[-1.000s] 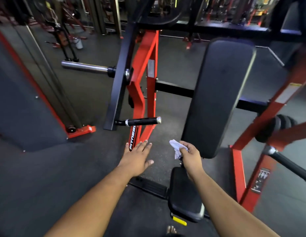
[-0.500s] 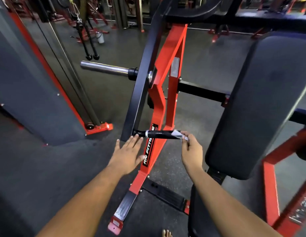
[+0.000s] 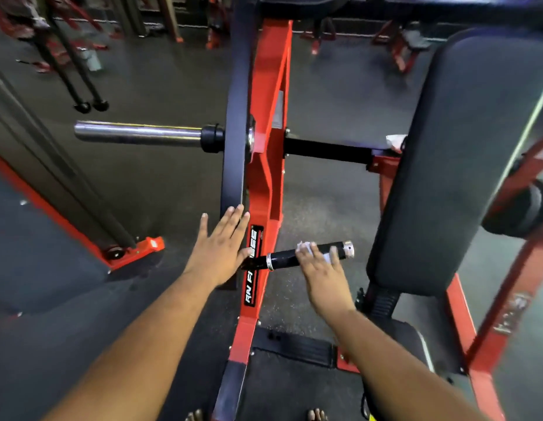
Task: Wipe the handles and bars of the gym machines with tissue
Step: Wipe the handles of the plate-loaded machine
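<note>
- Step in hand: wiping the black handle (image 3: 309,256) of the red-framed machine (image 3: 265,165).
- The right hand (image 3: 320,268) lies over the handle, fingers laid across it and pressing the white tissue (image 3: 303,247) against the grip; whether they curl underneath I cannot tell.
- The left hand (image 3: 223,246) is spread flat, fingers apart, touching the frame just left of the handle's root.
- Next, likely: slide the tissue outward toward the metal end cap (image 3: 348,249), just beyond the right fingertips.

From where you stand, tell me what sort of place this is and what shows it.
Almost certainly a gym floor. A red-framed weight machine fills the view, with a chrome plate-loading sleeve, a black padded backrest and a black grip handle. More red equipment stands on the dark floor behind.
</note>
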The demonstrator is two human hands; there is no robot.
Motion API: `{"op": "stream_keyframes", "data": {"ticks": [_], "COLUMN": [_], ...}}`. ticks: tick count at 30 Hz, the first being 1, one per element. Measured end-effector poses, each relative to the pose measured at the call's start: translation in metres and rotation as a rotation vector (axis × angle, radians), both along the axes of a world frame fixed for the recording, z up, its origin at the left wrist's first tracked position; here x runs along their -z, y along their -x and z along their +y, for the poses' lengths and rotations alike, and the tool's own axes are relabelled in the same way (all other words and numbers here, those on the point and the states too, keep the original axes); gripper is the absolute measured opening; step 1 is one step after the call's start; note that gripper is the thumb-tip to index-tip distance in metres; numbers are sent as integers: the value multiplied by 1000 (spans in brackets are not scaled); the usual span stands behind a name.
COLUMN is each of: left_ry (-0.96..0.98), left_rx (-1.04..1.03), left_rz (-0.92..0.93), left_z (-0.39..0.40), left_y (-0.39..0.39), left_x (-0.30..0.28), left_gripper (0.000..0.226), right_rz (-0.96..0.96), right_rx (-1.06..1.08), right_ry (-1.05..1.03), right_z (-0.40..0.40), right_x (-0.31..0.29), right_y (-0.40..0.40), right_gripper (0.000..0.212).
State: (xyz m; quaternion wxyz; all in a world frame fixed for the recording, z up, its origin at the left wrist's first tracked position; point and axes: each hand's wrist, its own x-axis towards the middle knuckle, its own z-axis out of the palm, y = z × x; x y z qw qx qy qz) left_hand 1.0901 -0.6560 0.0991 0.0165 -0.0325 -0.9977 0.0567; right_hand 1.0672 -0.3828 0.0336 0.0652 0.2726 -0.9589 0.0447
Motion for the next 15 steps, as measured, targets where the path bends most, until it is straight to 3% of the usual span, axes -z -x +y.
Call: {"op": "stream_keyframes", "data": {"ticks": [4,6,8,11,13,15], "left_ry": [26,37,40,104,150,190], "left_rx": [195,265,298,375,446,478], "left_rz": [31,38,67,86,111,142], "left_z": [-34,-46,-49,-54,-58,-61], "left_y": [27,32,33,42,54,71], "left_x": [6,12,15,11,0,-12], "left_gripper": [83,82,80,84,89,91], "right_rz": [87,59,-19,-125,-54,-1], "right_rx": [343,402,335,184,271,495], "right_ry": [44,99,112,-29,-133,-143], "right_z": [2,-27,-64,-88,-66,-34], "right_x": [-12,-12,-9,-8,-15,-21], "right_y": [5,-3,-16,-23,-14,-6], "right_gripper": [69,63,64,72,79,84]}}
